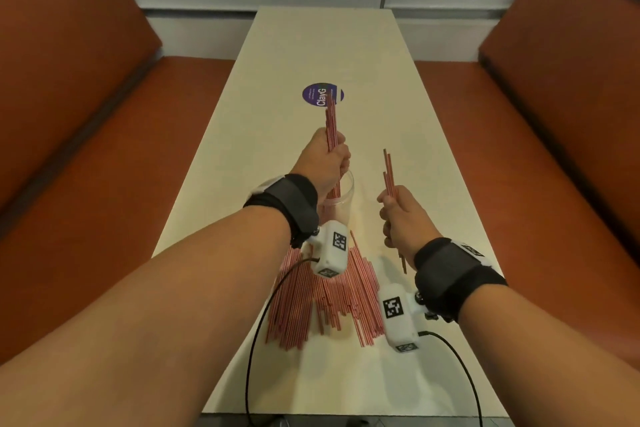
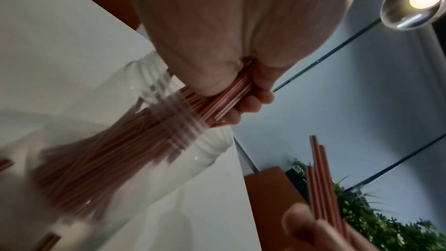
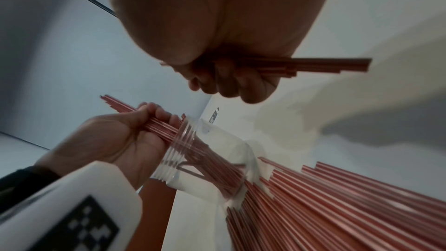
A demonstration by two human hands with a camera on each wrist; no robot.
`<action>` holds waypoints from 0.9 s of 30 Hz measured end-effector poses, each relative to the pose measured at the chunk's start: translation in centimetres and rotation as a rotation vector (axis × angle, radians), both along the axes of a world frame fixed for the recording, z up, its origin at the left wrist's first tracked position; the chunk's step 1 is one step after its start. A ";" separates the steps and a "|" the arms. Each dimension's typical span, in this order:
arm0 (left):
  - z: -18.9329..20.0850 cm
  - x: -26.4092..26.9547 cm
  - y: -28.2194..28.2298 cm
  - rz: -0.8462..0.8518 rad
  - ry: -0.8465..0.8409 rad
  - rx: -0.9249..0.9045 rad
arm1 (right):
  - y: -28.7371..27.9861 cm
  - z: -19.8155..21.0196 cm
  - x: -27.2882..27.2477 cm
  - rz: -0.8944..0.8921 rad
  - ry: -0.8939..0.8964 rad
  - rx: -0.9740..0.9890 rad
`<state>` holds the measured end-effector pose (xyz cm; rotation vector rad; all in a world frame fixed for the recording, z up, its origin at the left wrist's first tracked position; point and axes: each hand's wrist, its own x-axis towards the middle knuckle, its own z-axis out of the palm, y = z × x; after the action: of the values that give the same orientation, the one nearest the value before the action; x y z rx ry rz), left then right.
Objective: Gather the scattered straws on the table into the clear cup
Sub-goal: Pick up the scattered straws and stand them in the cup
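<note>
My left hand point(image 1: 327, 163) has its fingers point(image 2: 251, 102) clamped mid-length round a bundle of thin red-and-white striped straws point(image 1: 331, 125), lower ends already in the clear ribbed plastic cup point(image 1: 341, 204) on the desk point(image 1: 311, 45); my right hand point(image 1: 401, 218) grips a smaller bunch of straws point(image 1: 389, 173) beside it. They look light, stiff and slippery, so I'd judge a mid-length grip best; the heap of loose straws point(image 1: 311, 298) lies just near of the cup.

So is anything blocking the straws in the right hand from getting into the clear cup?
Partly. The left hand grips a bundle of straws standing in the clear cup, and hand and bundle sit over much of its mouth. The right hand holds its few straws to the cup's right, apart from it.
</note>
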<state>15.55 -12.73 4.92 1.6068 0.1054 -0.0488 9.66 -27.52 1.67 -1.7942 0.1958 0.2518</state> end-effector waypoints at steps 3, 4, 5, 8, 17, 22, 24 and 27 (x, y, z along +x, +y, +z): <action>-0.9 0.1 -0.2 0.002 0.043 0.067 | -0.1 0.0 0.1 -0.010 0.000 -0.008; -0.9 0.1 -0.2 0.001 0.044 0.075 | -0.1 0.1 0.1 -0.018 0.006 0.003; -0.6 0.1 -0.3 -0.008 0.033 0.078 | 0.0 0.1 0.2 -0.025 0.013 0.012; 1.5 0.0 0.4 -0.031 -0.088 0.186 | 0.1 0.4 0.3 -0.023 0.010 0.010; -3.6 -3.6 7.5 -0.127 0.194 0.579 | 0.9 2.2 2.5 -0.013 -0.053 0.135; -4.0 -3.2 6.3 -0.231 0.150 0.616 | 4.9 5.8 5.7 0.095 -0.230 0.337; -4.0 -3.1 6.1 -0.254 0.120 0.626 | 6.4 5.7 6.6 0.105 -0.234 0.437; -4.5 -2.9 6.4 -0.253 0.122 0.627 | 7.2 3.4 6.6 0.126 -0.201 0.305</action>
<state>12.66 -6.35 0.38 2.2370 0.0083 -0.3380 16.28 -20.30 5.10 -1.5177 -0.0958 0.1784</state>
